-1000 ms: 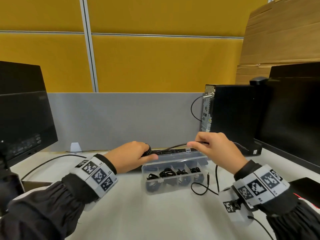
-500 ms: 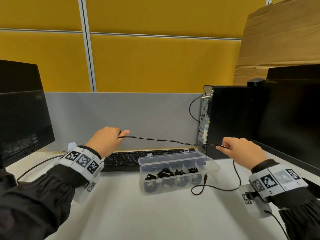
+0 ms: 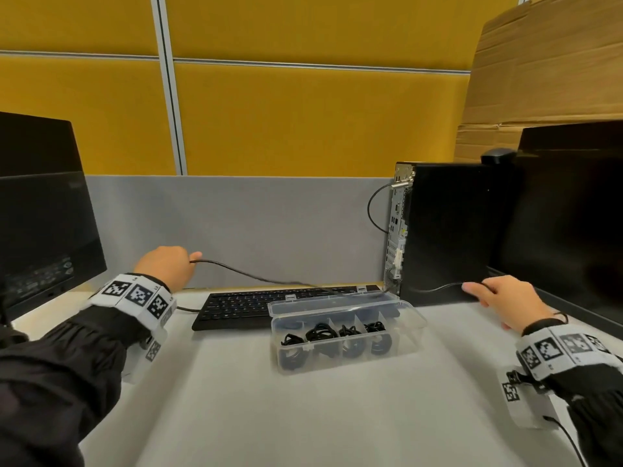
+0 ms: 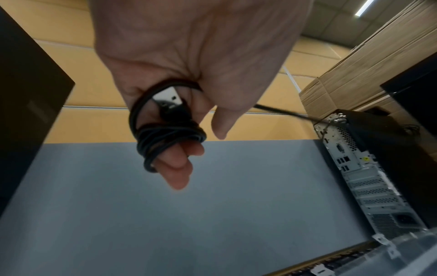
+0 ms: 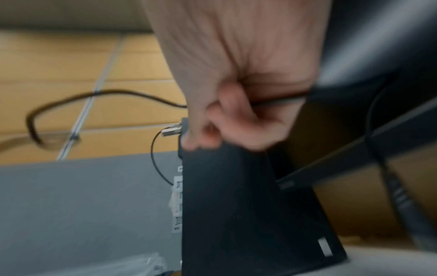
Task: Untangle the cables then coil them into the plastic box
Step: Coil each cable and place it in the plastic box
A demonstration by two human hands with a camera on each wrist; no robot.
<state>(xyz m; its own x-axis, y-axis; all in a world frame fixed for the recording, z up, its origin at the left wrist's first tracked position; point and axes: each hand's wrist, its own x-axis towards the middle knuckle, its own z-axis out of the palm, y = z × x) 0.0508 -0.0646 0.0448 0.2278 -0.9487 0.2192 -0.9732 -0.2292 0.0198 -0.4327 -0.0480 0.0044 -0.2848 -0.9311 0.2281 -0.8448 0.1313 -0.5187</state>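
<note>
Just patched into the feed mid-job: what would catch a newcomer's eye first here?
A thin black cable strung across the desk between both raised hands, above the black keyboard. The left hand has part of it wound round its fingers; the right hand pinches the other end beside the black computer tower. Centre-desk, an open clear plastic box holds coiled black cables.

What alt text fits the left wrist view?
The left hand holds a black cable wound in loops around its fingers, the metal plug against the palm. The free end runs right toward a desktop computer.
</note>
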